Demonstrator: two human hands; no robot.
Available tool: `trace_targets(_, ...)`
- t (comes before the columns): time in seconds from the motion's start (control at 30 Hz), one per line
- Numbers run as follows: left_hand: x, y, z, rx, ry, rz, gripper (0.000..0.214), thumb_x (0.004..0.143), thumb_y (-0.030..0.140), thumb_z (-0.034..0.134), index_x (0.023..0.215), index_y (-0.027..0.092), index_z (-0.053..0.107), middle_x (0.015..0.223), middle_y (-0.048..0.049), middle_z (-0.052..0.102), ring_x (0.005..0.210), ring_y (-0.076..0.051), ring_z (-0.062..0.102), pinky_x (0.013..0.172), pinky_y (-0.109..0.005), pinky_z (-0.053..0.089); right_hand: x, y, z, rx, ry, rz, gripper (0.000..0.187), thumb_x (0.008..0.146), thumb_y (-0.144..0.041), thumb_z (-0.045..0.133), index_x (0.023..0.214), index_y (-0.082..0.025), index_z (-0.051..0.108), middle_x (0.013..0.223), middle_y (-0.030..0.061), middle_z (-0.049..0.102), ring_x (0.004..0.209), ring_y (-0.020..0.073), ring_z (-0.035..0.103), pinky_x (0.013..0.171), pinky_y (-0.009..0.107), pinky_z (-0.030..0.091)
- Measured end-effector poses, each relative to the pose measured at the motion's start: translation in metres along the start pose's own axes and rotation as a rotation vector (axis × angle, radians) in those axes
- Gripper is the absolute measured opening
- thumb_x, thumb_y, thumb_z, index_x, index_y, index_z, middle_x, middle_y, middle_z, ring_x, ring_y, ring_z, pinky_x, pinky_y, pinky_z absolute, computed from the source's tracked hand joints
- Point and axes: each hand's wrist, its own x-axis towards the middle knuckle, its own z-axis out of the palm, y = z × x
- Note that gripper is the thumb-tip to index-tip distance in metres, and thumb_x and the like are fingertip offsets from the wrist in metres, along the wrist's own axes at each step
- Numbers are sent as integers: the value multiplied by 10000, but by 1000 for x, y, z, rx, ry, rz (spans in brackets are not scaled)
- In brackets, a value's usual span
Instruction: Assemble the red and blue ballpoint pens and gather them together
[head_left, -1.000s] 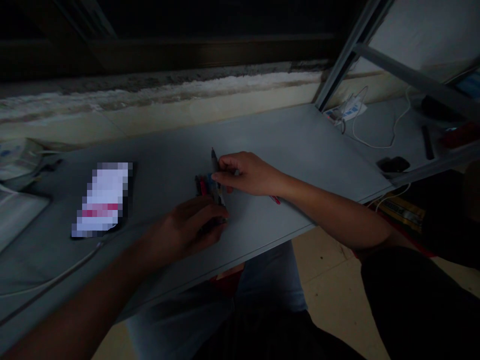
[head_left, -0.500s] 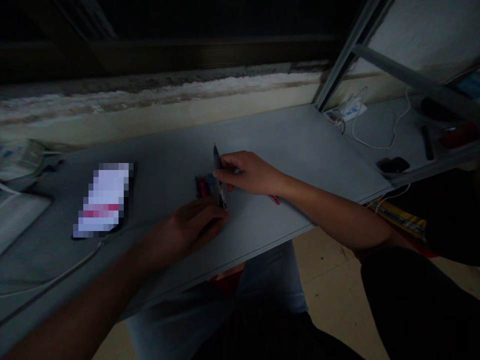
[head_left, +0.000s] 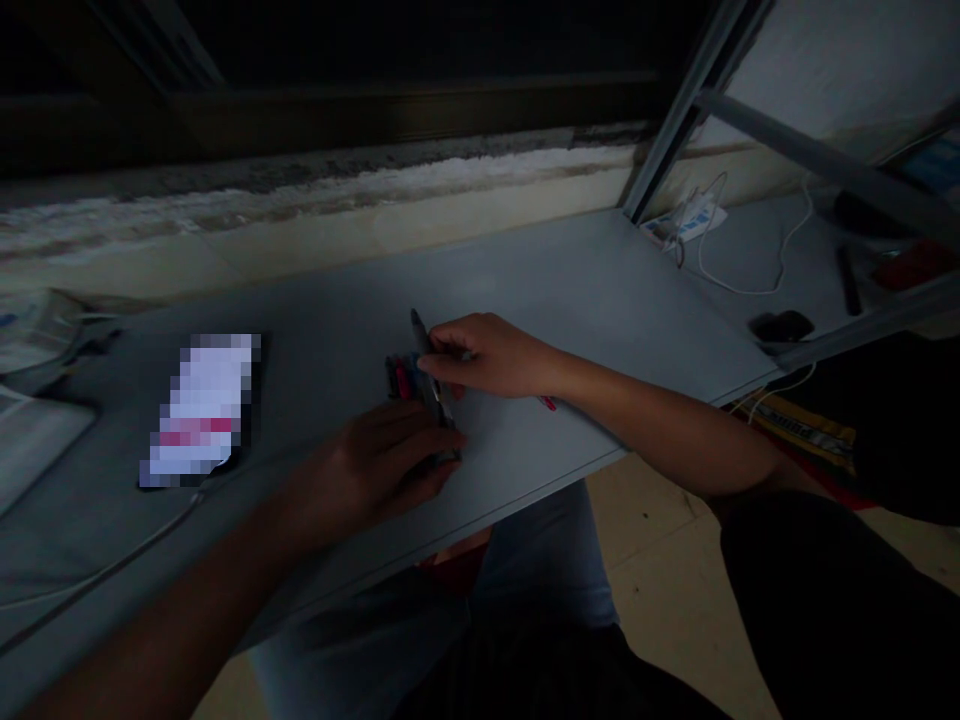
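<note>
Right hand [head_left: 487, 355] pinches a dark pen [head_left: 426, 362]; left hand [head_left: 382, 462] curls around the pen's lower end. Both sit near the table [head_left: 600, 290] front edge, bare tabletop beyond.

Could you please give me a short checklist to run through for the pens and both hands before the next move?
1. Right hand has the dark pen: ok, the fingertips pinch it near its upper end.
2. Left hand has the pen's lower end: cannot tell, the fingers cover it and the grip is hidden.
3. Coloured pens lie together: ok, side by side on the table, beside the dark pen.
4. Red pen is with the rest: not ok, it lies apart, mostly hidden under the right wrist.
5. Phone is out of the way: ok, it lies to the left, apart from both hands.
6. Caps are on: cannot tell, the picture is too dark.
</note>
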Motion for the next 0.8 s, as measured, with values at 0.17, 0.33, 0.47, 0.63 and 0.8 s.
trace_targets(0.17, 2, -3, -1, 61, 3, 33, 222, 1123, 297, 697, 1321, 199, 678, 1130, -103, 820, 1029, -246, 807, 921, -344, 659, -3, -3, 2, 10, -53, -12, 355, 1092, -335, 635, 776, -197, 552, 686, -20, 683, 686, 126, 614, 746, 283, 371)
trace_targets(0.33, 2, 3, -3, 84, -3, 43, 181, 1056, 149, 696, 1230, 194, 688, 1072, -93, 819, 1013, -245, 810, 927, -329, 664, -5, -6, 2, -13, -94, -41, 291, 1071, -284, 635, 807, -191, 556, 709, -21, 683, 707, 117, 602, 752, 282, 362)
trace_targets(0.47, 3, 3, -3, 75, -13, 33, 186, 1057, 158, 690, 1237, 205, 687, 1093, -92, 823, 1038, -246, 811, 932, -340, 672, -6, -6, 1, -2, -96, -32, 304, 1078, -321, 624, 812, -191, 557, 721, -12, 686, 714, 123, 603, 749, 284, 361)
trace_targets(0.63, 3, 1, -3, 64, -15, 24, 154, 1064, 166, 667, 1210, 206, 695, 1058, -82, 818, 1001, -237, 806, 925, -338, 669, -6, -6, 2, 11, -88, -24, 276, 1066, -287, 638, 817, -188, 569, 713, -14, 689, 713, 127, 617, 769, 280, 378)
trace_targets(0.8, -1, 0, -2, 54, -44, -19, 251, 1058, 174, 675, 1303, 229, 675, 1115, -85, 821, 1042, -251, 811, 956, -355, 663, -4, -6, 0, -20, -76, -37, 332, 1082, -352, 624, 802, -188, 560, 710, -14, 674, 704, 123, 594, 755, 284, 359)
